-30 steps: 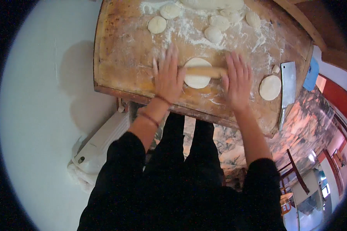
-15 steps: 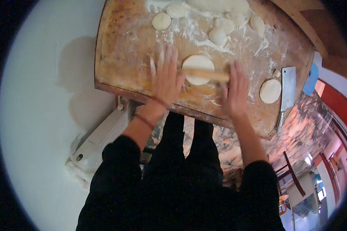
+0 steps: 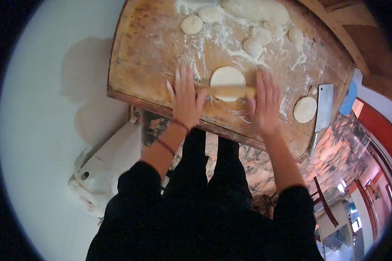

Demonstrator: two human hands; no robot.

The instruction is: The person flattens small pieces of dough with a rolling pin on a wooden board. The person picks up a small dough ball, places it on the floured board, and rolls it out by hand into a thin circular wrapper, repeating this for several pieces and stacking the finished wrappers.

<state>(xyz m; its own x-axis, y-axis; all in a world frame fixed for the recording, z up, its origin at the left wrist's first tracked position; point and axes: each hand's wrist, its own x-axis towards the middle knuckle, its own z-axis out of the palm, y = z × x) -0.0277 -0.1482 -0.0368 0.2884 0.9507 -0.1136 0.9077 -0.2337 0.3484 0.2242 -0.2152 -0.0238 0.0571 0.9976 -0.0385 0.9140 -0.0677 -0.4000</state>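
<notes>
Drawn lower over the flat dough round since a second ago, the rolling pin crosses its near part on the floured worktop; the left hand and right hand rest over the pin's ends, each grip spread flat; a cleaver lies farther right.

Pale wall, mottled floor, possibly a wooden chair

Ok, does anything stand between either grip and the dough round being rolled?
Only the rolling pin: it lies across the near part of the dough round, its ends at the left grip and right grip. Nothing else visible stands there.
</notes>
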